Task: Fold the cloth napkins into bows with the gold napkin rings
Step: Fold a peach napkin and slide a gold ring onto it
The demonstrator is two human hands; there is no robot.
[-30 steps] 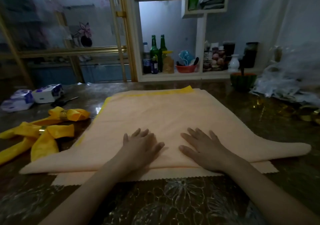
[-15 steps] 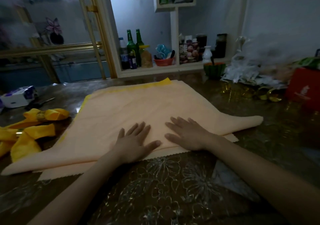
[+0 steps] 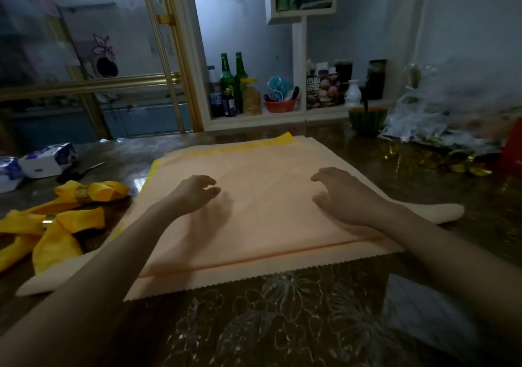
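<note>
- The peach napkin [image 3: 268,205] lies spread on the desk [image 3: 282,327], directly in front of the person.
- One long fold has been laid in it. The fold line runs parallel with the near zigzag edge, and folded points project to the left and right.
- A strip of yellow cloth [image 3: 285,139] shows beneath its far and left edges. This is judged to be another napkin awaiting its turn.
- The left hand [image 3: 195,194] is over the left middle of the napkin, fingers loosely curled with nothing held. A shadow beneath it suggests it is raised clear.
- The right hand [image 3: 341,197] is set heel-down on the napkin, fingers arched with nothing gripped. The hands are held well apart.
- Two yellow bows [image 3: 79,221] lie at the left of the desk, each cinched at the waist by a gold ring [image 3: 82,193]. These are judged complete.
- Loose gold rings [image 3: 460,164] are noted at the far right, well apart from the napkin. None has been fetched.
- Assessment: the peach napkin is at an early stage. Narrowing into a band, gathering at the centre and ringing are outstanding.
</note>
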